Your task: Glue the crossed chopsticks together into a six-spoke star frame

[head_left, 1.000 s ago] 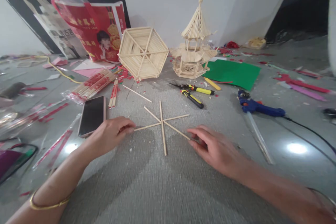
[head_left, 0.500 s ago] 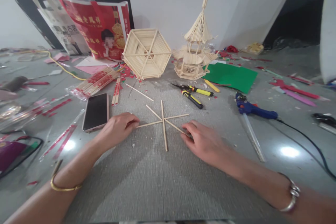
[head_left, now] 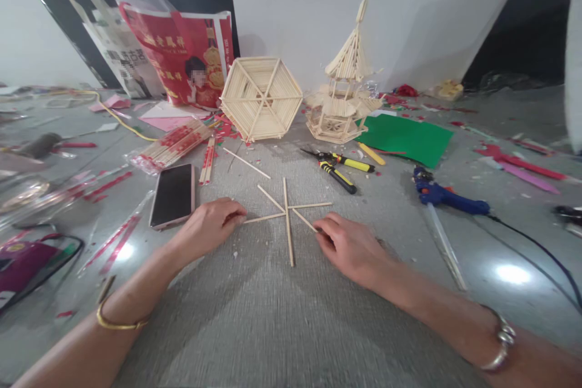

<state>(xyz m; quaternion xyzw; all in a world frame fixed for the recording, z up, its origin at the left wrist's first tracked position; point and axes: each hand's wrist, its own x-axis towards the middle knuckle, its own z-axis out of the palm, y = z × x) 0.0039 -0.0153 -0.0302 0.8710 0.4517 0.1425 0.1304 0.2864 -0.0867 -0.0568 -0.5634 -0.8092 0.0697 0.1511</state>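
Observation:
Thin wooden sticks lie on the grey surface in a star shape around one long stick [head_left: 289, 236]. My left hand [head_left: 220, 222] is closed with its fingertips on the outer end of the left stick [head_left: 266, 217]. On the other side, my right hand [head_left: 343, 244] pinches the outer end of the lower right stick [head_left: 304, 219]. That stick's inner end stands slightly apart from the centre. An upper left stick [head_left: 271, 198] and a right stick [head_left: 311, 205] are untouched. Behind them lies a loose stick [head_left: 247, 163].
Farther back stand a hexagonal stick panel [head_left: 261, 99] and a stick pagoda [head_left: 343, 103]. Pliers [head_left: 339, 167] lie before them. A phone [head_left: 173, 196] is by my left hand; a blue glue gun [head_left: 448, 197] with its cable is at right, near a green sheet [head_left: 404, 138].
The lower right stick, held by my right hand, has shifted so its inner end is slightly off the centre. The whole view has shifted a little, moving things right and down in the picture.

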